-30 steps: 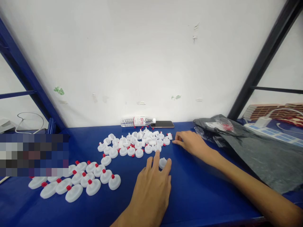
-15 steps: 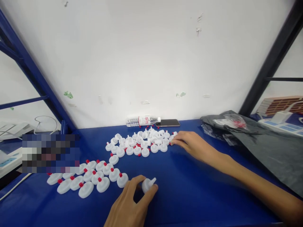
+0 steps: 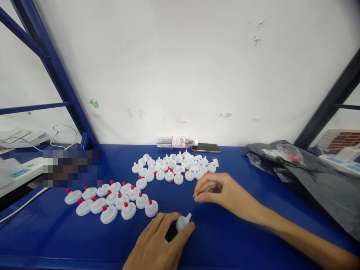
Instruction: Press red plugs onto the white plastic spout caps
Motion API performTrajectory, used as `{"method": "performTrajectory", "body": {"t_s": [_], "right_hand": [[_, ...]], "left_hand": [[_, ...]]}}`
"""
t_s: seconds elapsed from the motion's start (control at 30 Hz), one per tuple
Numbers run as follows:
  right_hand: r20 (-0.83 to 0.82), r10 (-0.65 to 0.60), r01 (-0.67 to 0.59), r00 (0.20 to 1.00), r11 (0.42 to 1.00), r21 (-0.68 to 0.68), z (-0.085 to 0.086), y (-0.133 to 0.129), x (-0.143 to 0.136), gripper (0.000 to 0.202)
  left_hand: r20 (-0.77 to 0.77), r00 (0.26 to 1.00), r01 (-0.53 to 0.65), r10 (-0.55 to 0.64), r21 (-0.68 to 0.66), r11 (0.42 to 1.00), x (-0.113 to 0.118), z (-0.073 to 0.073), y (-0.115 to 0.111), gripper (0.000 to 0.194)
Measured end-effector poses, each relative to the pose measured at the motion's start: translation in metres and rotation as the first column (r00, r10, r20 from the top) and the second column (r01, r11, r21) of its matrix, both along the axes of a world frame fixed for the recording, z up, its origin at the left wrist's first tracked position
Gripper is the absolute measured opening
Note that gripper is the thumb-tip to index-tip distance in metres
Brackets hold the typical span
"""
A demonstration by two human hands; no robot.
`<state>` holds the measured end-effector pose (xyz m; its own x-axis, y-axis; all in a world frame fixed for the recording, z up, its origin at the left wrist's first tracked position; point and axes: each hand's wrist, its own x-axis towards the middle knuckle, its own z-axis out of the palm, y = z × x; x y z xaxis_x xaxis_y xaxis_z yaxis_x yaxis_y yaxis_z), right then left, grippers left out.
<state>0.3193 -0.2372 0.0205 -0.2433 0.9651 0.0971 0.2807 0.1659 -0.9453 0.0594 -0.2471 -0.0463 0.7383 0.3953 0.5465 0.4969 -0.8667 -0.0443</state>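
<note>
My left hand (image 3: pixel 161 238), near the front of the blue table, grips a white nozzle cap (image 3: pixel 182 222) between thumb and fingers. The cap's bare spout points up and to the right. Just beyond it, my right hand (image 3: pixel 225 189) pinches a small red tip cap (image 3: pixel 199 193), mostly covered by the fingertips. Left of my hands stand several white nozzle caps with red tips fitted, one of them the nearest finished-looking cap (image 3: pixel 151 209). Behind my hands lies a loose heap of white nozzle caps (image 3: pixel 178 179), with red tip caps among them.
A clear plastic bottle (image 3: pixel 180 142) lies against the wall beside a dark phone (image 3: pixel 206 148). Grey plastic bags (image 3: pixel 317 180) cover the table's right side. At the left are a white power strip (image 3: pixel 28 168), a cable and a blurred patch. Blue shelf posts (image 3: pixel 60 67) frame the table.
My right hand has left the right end of the heap and come nearer to my left hand, carrying a red tip cap. My left hand keeps its nozzle cap. The camera view has shifted slightly.
</note>
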Motion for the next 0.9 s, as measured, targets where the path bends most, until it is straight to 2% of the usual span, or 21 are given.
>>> {"method": "performTrajectory", "body": {"t_s": [0.07, 0.27, 0.5, 0.63, 0.73, 0.9], "right_hand": [[-0.053, 0.043, -0.044, 0.998, 0.999, -0.014, -0.003, -0.007, -0.011, 0.017], [-0.017, 0.068, -0.068, 0.998, 0.997, 0.028, -0.017, -0.017, -0.027, 0.011], [-0.244, 0.115, -0.151, 0.963, 0.979, -0.137, -0.025, -0.012, -0.023, 0.015], [-0.340, 0.121, -0.198, 0.933, 0.960, -0.201, -0.030, -0.010, -0.025, 0.018], [-0.280, 0.129, -0.180, 0.951, 0.970, -0.165, -0.030, -0.012, -0.027, 0.019], [0.011, 0.081, -0.081, 0.997, 0.996, -0.030, -0.024, -0.012, -0.025, 0.019]], "left_hand": [[0.012, 1.000, 0.010, -0.010, 0.013, 1.000, 0.003, 0.002, 0.000, 0.049], [-0.018, 1.000, 0.004, -0.004, 0.036, 0.999, 0.004, 0.006, -0.001, 0.056], [0.058, 0.997, 0.052, -0.054, 0.033, 0.998, 0.003, 0.005, -0.001, 0.046], [0.003, 0.999, 0.052, -0.052, -0.009, 0.999, 0.003, 0.006, 0.000, 0.050], [-0.036, 0.999, 0.031, -0.031, -0.018, 0.999, 0.001, 0.003, -0.001, 0.057], [0.143, 0.989, -0.035, 0.038, -0.023, 0.999, 0.002, -0.002, -0.006, 0.046]]}}
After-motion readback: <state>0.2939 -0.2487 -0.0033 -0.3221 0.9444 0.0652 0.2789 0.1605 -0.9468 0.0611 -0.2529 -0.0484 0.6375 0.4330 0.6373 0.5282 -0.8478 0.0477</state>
